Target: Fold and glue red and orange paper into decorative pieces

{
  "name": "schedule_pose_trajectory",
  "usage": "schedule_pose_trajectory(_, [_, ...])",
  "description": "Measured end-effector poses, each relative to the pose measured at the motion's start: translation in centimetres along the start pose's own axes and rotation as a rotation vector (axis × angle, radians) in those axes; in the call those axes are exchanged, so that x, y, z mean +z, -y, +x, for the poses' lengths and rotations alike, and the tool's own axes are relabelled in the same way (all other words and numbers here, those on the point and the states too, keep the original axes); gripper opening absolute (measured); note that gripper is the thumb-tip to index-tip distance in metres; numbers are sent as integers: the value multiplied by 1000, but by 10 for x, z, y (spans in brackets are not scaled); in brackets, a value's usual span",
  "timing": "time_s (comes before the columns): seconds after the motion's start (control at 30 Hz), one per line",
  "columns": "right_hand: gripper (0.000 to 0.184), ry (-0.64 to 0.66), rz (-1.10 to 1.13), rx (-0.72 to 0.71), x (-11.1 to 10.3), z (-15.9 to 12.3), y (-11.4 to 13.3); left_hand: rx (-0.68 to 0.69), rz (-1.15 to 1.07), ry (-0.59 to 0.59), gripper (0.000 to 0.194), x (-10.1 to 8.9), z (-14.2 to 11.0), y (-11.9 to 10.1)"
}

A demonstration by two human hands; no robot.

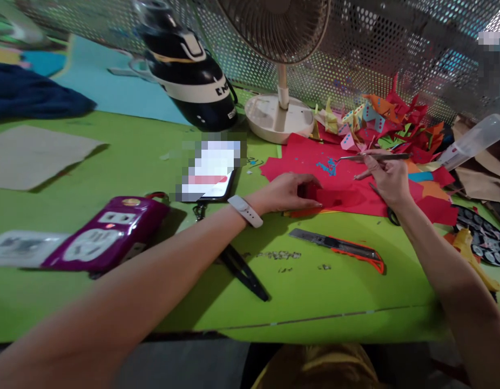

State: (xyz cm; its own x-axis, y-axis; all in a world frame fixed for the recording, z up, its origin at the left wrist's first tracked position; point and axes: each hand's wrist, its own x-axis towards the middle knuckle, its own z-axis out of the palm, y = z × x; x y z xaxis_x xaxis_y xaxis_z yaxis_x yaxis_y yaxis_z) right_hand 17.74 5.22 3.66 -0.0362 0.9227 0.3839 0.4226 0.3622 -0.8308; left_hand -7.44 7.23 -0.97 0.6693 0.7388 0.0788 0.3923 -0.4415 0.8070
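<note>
My left hand (292, 193), with a white band on its wrist, has its thumb and curled fingers around the near end of a small folded red paper piece (339, 198). My right hand (386, 174) grips metal tweezers (357, 158), their tips pointing left over a scatter of tiny blue bits (328, 166). Those bits lie on a red paper sheet (298, 154) beneath both hands. A dark loop (393, 216) shows beside the right wrist; what it belongs to is hidden.
In front lies a box cutter (339, 247), blade out. A phone (211, 170), purple power strip (112, 232), black bottle (193, 70) and fan (280, 116) stand left and behind. Folded paper pieces (379, 119) heap at back right, near a clear bottle (477, 140).
</note>
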Motion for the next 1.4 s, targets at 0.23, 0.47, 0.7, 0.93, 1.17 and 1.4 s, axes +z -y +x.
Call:
schedule_pose_trajectory(0.23, [36,73,-5,1,0,-30,32,31,-82,11,32,4,2,-2])
schedule_pose_trajectory(0.47, [38,127,-5,32,13,-60,19,-5,-87,1,28,7,5,1])
schedule_pose_trajectory(0.7, [36,156,-36,-7,17,-64,11,8,-148,9,29,8,5,3])
schedule_pose_trajectory(0.93, [38,191,-60,0,18,-67,7,0,-165,26,27,9,4,3])
schedule_pose_trajectory(1.17, [35,192,-63,-42,19,-68,7,14,-139,56,29,4,3,2])
schedule_pose_trajectory(1.4, [35,198,-96,-22,19,-69,6,18,-138,68,27,3,3,1])
